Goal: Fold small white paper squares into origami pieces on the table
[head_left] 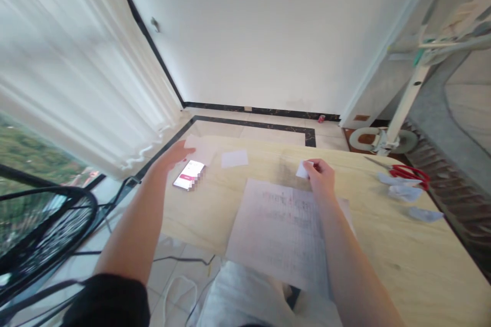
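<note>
At the far left of the wooden table [215,214], my left hand [178,154] grips the edge of a white sheet of paper [202,149], thumb on top and the other fingers partly hidden behind it. A phone with a lit screen [187,173] lies just below that sheet. My right hand [321,171] pinches a small white piece of paper [302,169] between thumb and fingers. Under the right forearm rests a large printed sheet [280,230], its print blurred. Between the hands, a small white paper rectangle [235,159] lies flat.
Red-handled scissors [410,173] lie on the table's right side, with crumpled paper scraps [404,192] beside them. A white stand [401,102] rises beyond the right corner. A white curtain [84,61] hangs at left. Cables [184,259] run across the floor.
</note>
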Demonstrator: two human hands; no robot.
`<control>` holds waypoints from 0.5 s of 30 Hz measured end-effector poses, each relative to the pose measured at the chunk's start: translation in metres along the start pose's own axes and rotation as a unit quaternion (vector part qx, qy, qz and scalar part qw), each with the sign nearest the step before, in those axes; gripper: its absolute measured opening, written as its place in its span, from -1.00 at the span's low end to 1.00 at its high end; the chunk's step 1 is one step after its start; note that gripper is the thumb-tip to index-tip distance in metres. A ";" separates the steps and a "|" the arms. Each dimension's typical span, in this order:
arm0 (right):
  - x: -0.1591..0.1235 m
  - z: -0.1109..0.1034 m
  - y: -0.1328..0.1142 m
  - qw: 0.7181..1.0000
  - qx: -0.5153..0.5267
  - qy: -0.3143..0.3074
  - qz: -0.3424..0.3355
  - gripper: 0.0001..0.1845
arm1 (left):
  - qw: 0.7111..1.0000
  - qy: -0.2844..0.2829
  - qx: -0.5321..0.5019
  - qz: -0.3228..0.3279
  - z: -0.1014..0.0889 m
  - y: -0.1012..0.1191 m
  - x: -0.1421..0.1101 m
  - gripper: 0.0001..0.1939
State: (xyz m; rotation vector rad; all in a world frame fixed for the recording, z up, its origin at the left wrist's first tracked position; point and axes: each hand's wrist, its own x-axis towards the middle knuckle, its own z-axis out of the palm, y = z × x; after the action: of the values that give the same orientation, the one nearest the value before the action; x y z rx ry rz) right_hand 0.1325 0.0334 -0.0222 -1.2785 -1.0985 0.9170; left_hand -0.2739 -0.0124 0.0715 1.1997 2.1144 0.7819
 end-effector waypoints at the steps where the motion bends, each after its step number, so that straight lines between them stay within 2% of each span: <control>1: 0.000 0.000 0.000 1.000 -0.001 0.000 0.000 -0.73 | 1.000 0.014 0.002 -0.011 -0.004 -0.007 0.002 -0.57; 5: 0.000 0.000 0.001 1.000 -0.016 0.005 0.000 -0.74 | 0.999 0.013 0.009 -0.033 -0.010 -0.029 0.007 -0.56; 10: 0.001 -0.001 0.004 1.000 -0.020 0.004 -0.004 -0.74 | 0.999 0.007 0.024 -0.041 -0.004 -0.047 0.014 -0.59; 13: 0.001 -0.001 0.004 1.000 -0.022 0.002 -0.003 -0.73 | 0.995 0.013 0.091 -0.032 0.000 -0.053 0.015 -0.55; 15: 0.001 -0.001 0.004 1.000 -0.022 0.000 -0.003 -0.74 | 0.982 0.047 0.180 -0.025 0.002 -0.054 0.015 -0.44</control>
State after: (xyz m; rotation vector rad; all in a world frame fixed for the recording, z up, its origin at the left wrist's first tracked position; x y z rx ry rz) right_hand 0.1345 0.0347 -0.0260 -1.3115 -1.1269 0.8929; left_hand -0.3078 -0.0214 0.0282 1.3060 2.4268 0.4516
